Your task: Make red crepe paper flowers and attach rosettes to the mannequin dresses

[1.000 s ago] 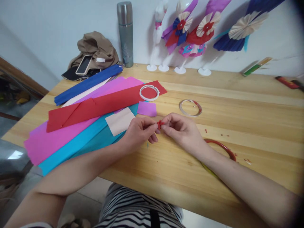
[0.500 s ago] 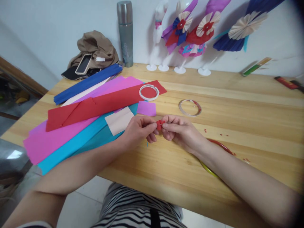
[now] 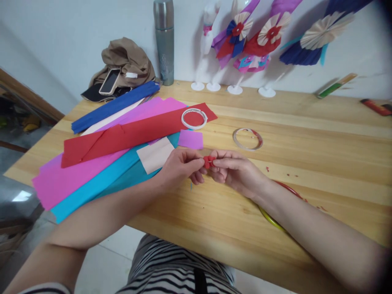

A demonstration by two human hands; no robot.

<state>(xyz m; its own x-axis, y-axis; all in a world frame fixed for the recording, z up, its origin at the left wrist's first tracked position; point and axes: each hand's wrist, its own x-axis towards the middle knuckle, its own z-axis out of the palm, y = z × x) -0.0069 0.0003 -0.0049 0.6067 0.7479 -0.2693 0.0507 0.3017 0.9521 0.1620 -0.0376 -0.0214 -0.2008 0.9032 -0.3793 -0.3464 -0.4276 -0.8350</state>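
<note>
Between my two hands is a small red paper flower [image 3: 209,161] with a pale spot at its middle. My left hand [image 3: 186,165] pinches its left side between thumb and fingers. The thumb and forefinger of my right hand [image 3: 231,165] grip its right side, the other fingers curled beneath. Both hands are just above the wooden table [image 3: 220,228]. Close behind them lie a purple paper square [image 3: 191,139] and a cream paper square [image 3: 155,156]. Fingers hide part of the flower.
Red crepe paper [image 3: 147,132] lies across pink and blue sheets, a tape roll [image 3: 183,119] on its end. Another tape roll [image 3: 234,141] lies to the right. Behind stand a flask [image 3: 165,53] and decorated stands [image 3: 235,90]. Scissors [image 3: 269,218] lie partly under my right forearm.
The red flower shows more fully between my fingers, with its pale middle visible, and my right fingertips have shifted slightly on it. The whole view has moved a little.
</note>
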